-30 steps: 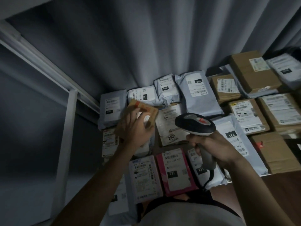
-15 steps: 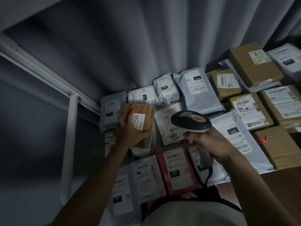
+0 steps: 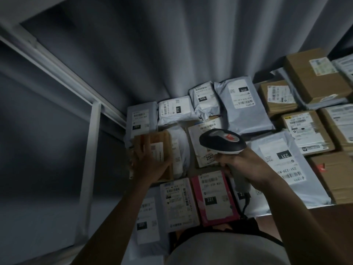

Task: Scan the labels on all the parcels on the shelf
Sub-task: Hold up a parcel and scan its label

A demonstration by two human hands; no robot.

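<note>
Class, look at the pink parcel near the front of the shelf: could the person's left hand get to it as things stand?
Probably yes. The pink parcel lies uncovered, close beside the left forearm, but the left hand first has to leave the small brown box.

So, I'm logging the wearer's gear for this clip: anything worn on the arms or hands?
Nothing shows on them. The left hand and right hand are bare, with no gloves, rings, watch or bands visible. Both forearms are uncovered up to the frame edge, so no sleeves appear.
</note>
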